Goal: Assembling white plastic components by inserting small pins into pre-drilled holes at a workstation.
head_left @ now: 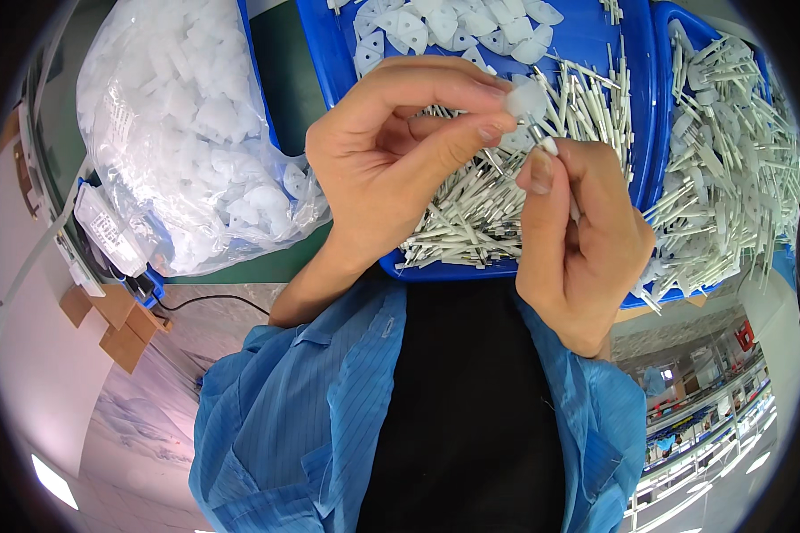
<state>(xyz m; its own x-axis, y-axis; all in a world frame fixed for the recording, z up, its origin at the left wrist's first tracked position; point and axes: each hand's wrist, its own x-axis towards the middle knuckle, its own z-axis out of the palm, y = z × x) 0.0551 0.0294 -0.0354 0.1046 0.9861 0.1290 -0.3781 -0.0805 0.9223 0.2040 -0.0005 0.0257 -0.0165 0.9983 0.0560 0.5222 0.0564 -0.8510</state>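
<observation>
Between the thumb and forefinger of my left hand (373,151) is a small translucent white plastic piece (528,99). My right hand (587,235) pinches a thin white rod with a metal tip (537,133). The metal tip meets the lower edge of the plastic piece; how far it goes in, I cannot tell. Both hands are above a blue tray (316,44). Loose white rods (476,218) fill its near part, and flat plastic pieces with small holes (453,22) lie at its far end.
On the left, a clear plastic bag (187,133) bulges with white pieces on the green table (289,67). At the right stands another blue bin (676,18), heaped with rods bearing plastic pieces (720,151). A black cable (213,300) runs near the table's front edge.
</observation>
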